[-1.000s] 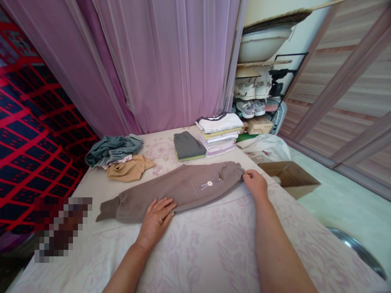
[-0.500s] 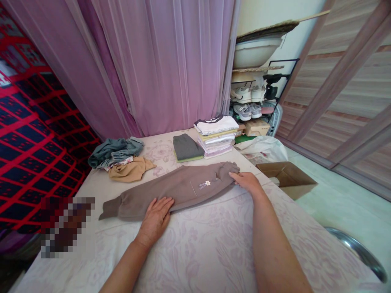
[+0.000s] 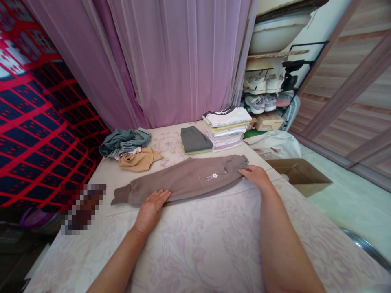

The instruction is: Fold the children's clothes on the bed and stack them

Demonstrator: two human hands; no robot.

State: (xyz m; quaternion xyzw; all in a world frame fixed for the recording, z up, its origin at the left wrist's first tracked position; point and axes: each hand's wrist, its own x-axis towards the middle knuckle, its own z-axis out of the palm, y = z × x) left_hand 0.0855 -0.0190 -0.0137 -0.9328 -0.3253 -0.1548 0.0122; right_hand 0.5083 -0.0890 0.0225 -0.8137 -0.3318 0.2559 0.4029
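Brown trousers [image 3: 186, 181] with a small flower patch lie folded lengthwise across the table [image 3: 198, 244], cuffs to the left, waistband to the right. My left hand [image 3: 151, 205] lies flat on the near edge of the legs, fingers stretched out and together. My right hand [image 3: 255, 176] rests at the waistband end, its fingers curled onto the cloth.
Behind the trousers stand a folded grey garment [image 3: 193, 139] and a stack of folded clothes [image 3: 226, 128]. A heap of unfolded grey and tan clothes [image 3: 130, 148] lies at the back left. An open cardboard box [image 3: 301, 175] and a shoe rack [image 3: 269, 95] are to the right.
My right hand has slid slightly inward along the waistband. My left hand stays flat on the trouser legs. The view has shifted a little.
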